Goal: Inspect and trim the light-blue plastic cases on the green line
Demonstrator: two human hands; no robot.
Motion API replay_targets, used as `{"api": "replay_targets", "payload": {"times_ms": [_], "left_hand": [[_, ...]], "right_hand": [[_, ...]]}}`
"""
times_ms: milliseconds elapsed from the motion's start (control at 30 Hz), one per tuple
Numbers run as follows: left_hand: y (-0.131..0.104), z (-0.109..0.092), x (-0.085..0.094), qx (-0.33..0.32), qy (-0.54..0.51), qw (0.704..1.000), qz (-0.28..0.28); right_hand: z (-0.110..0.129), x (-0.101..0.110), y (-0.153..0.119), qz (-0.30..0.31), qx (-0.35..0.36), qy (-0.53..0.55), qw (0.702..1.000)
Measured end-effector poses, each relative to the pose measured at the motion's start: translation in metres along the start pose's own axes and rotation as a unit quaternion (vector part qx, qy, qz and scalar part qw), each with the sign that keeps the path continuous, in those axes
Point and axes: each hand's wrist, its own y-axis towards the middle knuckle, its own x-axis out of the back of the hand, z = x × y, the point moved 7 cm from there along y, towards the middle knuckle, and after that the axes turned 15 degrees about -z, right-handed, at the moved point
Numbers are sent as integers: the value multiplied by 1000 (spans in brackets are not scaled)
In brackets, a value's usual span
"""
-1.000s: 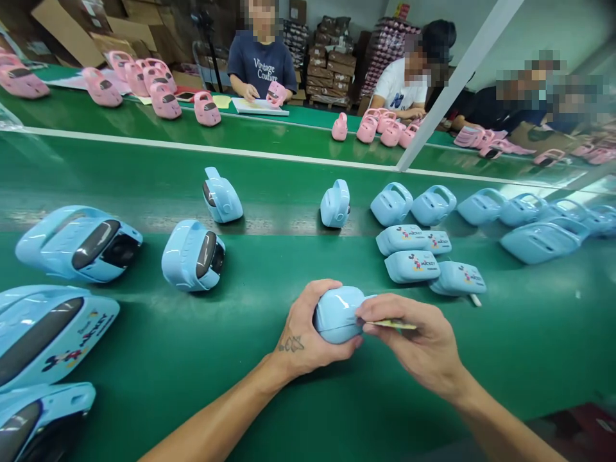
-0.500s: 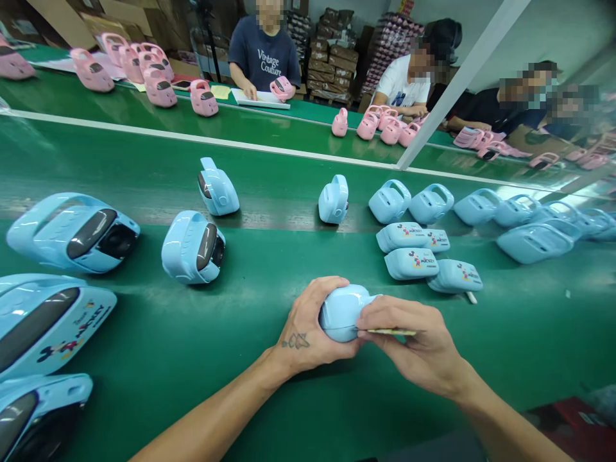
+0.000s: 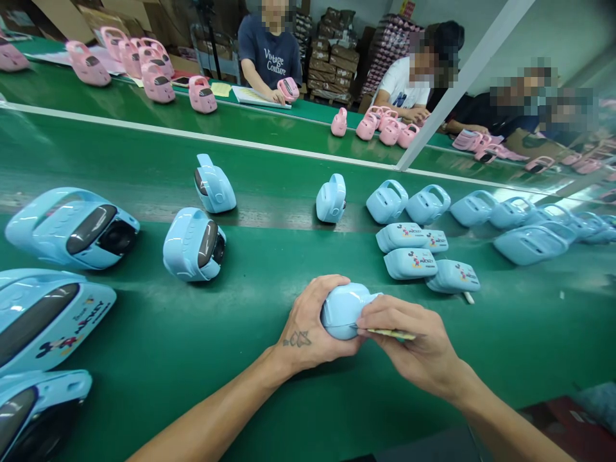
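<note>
My left hand (image 3: 308,321), tattooed on its back, wraps around a light-blue rounded plastic device (image 3: 342,311) and keeps it above the green surface. A seam line runs across the device's lower part. My right hand (image 3: 414,333) pinches a thin, flat yellowish strip (image 3: 394,334) whose kind I cannot make out. The strip's inner end and the right fingertips are against the device's right side, close to the seam. The device's underside and far side are hidden by my hands.
Blue handled devices (image 3: 195,244) stand on the green conveyor belt (image 3: 269,256) to the left and behind. Mickey-printed blue shells (image 3: 410,263) are stacked at right. Across a white rail (image 3: 216,137) are pink devices (image 3: 202,95) and several seated people. A slanted post (image 3: 457,83) rises at right.
My hands and the blue device have barely shifted, and the strip tilts slightly more. Across the belt, a person's hand has moved toward the pink device in front of them.
</note>
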Motion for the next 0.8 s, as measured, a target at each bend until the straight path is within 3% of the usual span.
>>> {"api": "replay_targets", "payload": {"times_ms": [267, 500, 633, 700, 800], "left_hand": [[0, -1, 0, 13, 4, 1000, 8], [1, 3, 2, 46, 17, 999, 1], [2, 10, 6, 73, 12, 997, -8], [4, 12, 6, 73, 3, 997, 6], [7, 13, 6, 68, -13, 997, 20]], "right_hand": [[5, -2, -2, 33, 5, -62, 998], [15, -9, 4, 51, 54, -124, 989], [11, -13, 9, 42, 64, -96, 992], [4, -10, 11, 28, 34, -43, 998], [-12, 1, 13, -15, -67, 26, 997]]}}
